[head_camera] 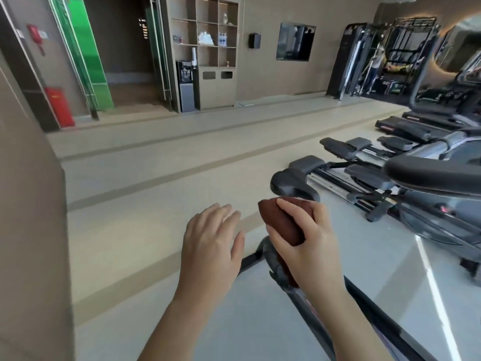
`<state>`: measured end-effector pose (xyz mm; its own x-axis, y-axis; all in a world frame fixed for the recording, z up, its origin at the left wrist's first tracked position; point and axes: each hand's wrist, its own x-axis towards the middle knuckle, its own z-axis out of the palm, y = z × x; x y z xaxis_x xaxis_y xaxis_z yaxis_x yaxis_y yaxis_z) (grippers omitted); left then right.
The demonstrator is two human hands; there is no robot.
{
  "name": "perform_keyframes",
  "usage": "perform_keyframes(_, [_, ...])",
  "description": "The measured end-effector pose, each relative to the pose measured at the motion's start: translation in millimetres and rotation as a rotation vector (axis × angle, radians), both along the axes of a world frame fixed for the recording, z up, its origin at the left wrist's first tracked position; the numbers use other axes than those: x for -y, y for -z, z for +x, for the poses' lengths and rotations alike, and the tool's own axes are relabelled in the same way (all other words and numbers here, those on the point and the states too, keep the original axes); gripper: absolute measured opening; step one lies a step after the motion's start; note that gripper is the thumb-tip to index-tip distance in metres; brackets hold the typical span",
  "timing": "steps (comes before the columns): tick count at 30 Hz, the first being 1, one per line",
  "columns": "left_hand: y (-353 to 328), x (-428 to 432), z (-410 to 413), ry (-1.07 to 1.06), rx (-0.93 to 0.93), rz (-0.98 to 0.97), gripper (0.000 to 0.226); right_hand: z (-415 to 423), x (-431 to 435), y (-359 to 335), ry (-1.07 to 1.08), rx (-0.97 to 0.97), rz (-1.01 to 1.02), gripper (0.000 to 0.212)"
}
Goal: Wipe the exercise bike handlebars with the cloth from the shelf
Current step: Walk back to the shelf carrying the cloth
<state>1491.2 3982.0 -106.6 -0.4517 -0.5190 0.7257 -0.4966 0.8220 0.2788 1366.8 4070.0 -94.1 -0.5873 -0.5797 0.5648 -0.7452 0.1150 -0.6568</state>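
My right hand (pixel 309 246) grips a dark brown cloth (pixel 282 222), wrapped round the end of a black exercise bike handlebar (pixel 272 259). The bar runs down and right beneath my wrist. My left hand (pixel 210 246) hovers just left of the bar with fingers straight and spread, holding nothing. The bike's black saddle (pixel 291 182) sits just beyond the cloth. The wooden shelf unit (pixel 205 48) stands against the far wall.
A beige pillar (pixel 28 230) fills the left edge. Elliptical machines (pixel 406 175) and treadmills (pixel 416 126) line the right side. A water dispenser (pixel 186 84) stands by the shelf unit, and a red cabinet (pixel 59 106) stands near the glass doors.
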Motion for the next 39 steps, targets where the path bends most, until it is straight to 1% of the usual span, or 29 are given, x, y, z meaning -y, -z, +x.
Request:
perform_keyframes(5, [2.0, 68.1, 48.9, -0.065, 0.043, 0.002, 0.028, 47.2, 74.5, 3.4, -0.076, 0.071, 0.059, 0.041])
perform_keyframes(9, [4.8, 108.5, 72.5, -0.104, 0.048, 0.012, 0.029, 70.7, 119.7, 8.5, -0.098, 0.060, 0.040, 0.041])
perform_keyframes(11, [8.6, 126.1, 77.2, -0.118, 0.048, 0.014, 0.032, 75.5, 140.5, 12.0, -0.118, 0.055, 0.042, 0.041])
perform_keyframes(14, [18.2, 153.9, 78.0, -0.140, 0.044, 0.028, 0.029, 73.6, 174.4, 17.2, -0.137, 0.057, 0.070, 0.042])
perform_keyframes(16, [23.5, 176.0, 72.8, -0.146, 0.054, 0.044, 0.034, 67.3, 200.4, 20.5, -0.151, 0.065, 0.083, 0.042])
perform_keyframes(21, [31.0, 249.4, 36.8, -0.150, 0.049, 0.021, 0.036, 28.3, 278.7, 28.8, -0.153, 0.092, 0.055, 0.040])
perform_keyframes(27, [24.3, 360.5, -44.2, -0.165, 0.071, -0.033, 0.032, -57.9, 387.9, 31.1, -0.154, 0.144, 0.048, 0.039])
perform_keyframes(29, [16.5, 395.4, -73.2, -0.165, 0.076, -0.025, 0.033, -84.9, 422.1, 24.5, -0.139, 0.144, 0.064, 0.039])
perform_keyframes(33, [9.9, 453.5, -116.2, -0.181, 0.066, -0.012, 0.037, -124.9, 483.1, 17.0, -0.181, 0.112, 0.079, 0.039])
perform_keyframes(39, [19.5, 549.5, -164.1, -0.216, 0.093, 0.031, 0.027, -176.8, 583.1, 26.1, -0.209, 0.109, 0.116, 0.039])
